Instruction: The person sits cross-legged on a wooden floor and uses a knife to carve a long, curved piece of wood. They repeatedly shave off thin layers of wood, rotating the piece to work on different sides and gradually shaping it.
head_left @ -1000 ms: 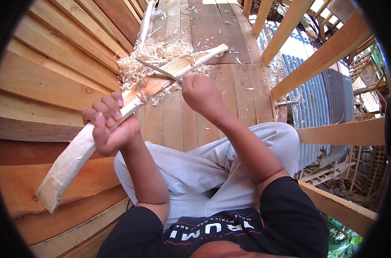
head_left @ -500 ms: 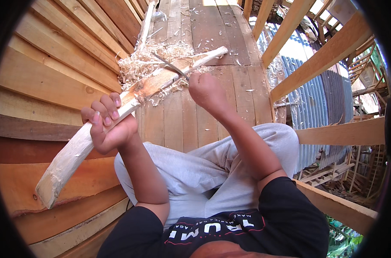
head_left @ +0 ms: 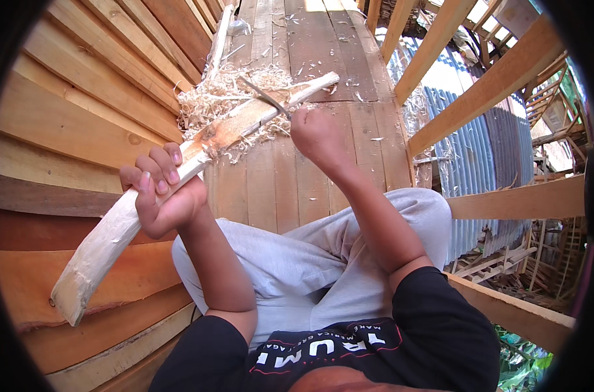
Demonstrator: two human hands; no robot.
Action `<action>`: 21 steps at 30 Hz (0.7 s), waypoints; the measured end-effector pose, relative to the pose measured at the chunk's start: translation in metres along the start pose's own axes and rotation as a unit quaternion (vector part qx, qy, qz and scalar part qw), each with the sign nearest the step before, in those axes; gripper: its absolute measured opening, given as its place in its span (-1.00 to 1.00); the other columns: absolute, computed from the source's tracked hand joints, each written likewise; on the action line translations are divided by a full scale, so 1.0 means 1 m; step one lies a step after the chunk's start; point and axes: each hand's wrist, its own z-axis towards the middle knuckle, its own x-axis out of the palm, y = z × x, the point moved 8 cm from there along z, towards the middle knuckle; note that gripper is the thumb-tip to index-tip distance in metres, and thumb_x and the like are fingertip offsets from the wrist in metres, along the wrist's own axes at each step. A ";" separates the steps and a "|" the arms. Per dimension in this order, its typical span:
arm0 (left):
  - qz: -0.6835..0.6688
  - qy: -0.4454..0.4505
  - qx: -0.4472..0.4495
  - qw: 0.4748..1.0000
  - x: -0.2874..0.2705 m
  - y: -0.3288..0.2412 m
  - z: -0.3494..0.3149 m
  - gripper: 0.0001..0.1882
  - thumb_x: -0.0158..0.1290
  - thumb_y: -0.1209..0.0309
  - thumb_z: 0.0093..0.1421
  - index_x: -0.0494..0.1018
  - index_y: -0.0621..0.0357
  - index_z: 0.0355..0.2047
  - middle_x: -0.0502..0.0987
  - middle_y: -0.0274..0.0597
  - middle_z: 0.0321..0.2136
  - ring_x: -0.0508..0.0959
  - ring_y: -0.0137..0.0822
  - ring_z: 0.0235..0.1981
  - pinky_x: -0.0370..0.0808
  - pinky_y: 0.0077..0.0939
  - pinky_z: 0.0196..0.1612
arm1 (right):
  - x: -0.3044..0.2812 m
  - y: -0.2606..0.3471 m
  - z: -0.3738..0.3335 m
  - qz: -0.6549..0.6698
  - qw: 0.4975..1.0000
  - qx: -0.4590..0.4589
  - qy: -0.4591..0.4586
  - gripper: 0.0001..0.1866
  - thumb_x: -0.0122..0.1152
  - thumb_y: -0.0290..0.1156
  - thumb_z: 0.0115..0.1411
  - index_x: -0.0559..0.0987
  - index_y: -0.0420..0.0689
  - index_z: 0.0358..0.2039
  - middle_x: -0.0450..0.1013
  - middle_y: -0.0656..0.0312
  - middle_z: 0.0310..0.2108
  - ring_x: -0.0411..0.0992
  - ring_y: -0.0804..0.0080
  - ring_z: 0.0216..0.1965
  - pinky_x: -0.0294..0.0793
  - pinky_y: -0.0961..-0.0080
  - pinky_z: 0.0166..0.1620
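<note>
A long pale piece of carved wood [head_left: 107, 235] runs slantwise from the lower left up toward the middle of the floor. My left hand [head_left: 163, 189] is wrapped round it near its middle. A browner, hollowed patch shows just beyond that hand, and the narrow far end rests among shavings. In my closed right hand [head_left: 318, 136] is a knife [head_left: 265, 95]; its handle is hidden in the fist. The dark blade points up and left, lying across the far part of the wood. Whether its edge touches the wood I cannot tell.
Curled wood shavings [head_left: 202, 104] are heaped on the plank floor [head_left: 310, 189]. A plank wall [head_left: 81, 117] stands close on the left. Wooden railing bars [head_left: 519, 199] line the right, with corrugated metal sheets [head_left: 463, 137] beyond. A thin pale stick [head_left: 220, 39] lies along the wall.
The knife and my right hand have shifted slightly to the right, and the blade sits a little farther along the wood. The wood has moved slightly toward the lower left with my left hand.
</note>
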 end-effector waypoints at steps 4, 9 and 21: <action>-0.004 0.015 -0.007 1.000 0.014 0.002 -0.006 -0.81 -0.10 0.45 -0.05 0.09 -0.06 -0.61 0.08 -0.44 -0.77 0.14 -0.49 -0.68 0.22 -0.39 -0.35 | 0.005 -0.018 0.017 0.007 0.993 -0.068 -0.094 -0.44 -0.31 -0.17 0.25 0.60 -0.33 -0.49 0.49 -0.27 -0.44 0.49 -0.23 -0.30 0.42 -0.03 -0.12; 0.002 0.007 0.007 1.000 0.002 -0.005 -0.001 -0.82 -0.11 0.45 -0.04 0.09 -0.06 -0.61 0.08 -0.44 -0.77 0.14 -0.49 -0.68 0.22 -0.39 -0.36 | 0.001 0.006 -0.006 0.008 0.999 -0.030 -0.025 -0.38 -0.34 -0.14 0.26 0.60 -0.37 -0.50 0.50 -0.27 -0.43 0.48 -0.26 -0.31 0.42 -0.04 -0.11; 0.011 0.008 0.004 1.000 0.012 -0.015 -0.001 -0.85 -0.08 0.43 -0.07 0.15 -0.08 -0.62 0.09 -0.46 -0.77 0.13 -0.51 -0.68 0.21 -0.44 -0.35 | 0.018 -0.001 0.003 0.046 0.997 -0.049 -0.034 -0.41 -0.31 -0.17 0.26 0.58 -0.38 -0.53 0.48 -0.31 -0.42 0.46 -0.29 -0.28 0.38 -0.06 -0.09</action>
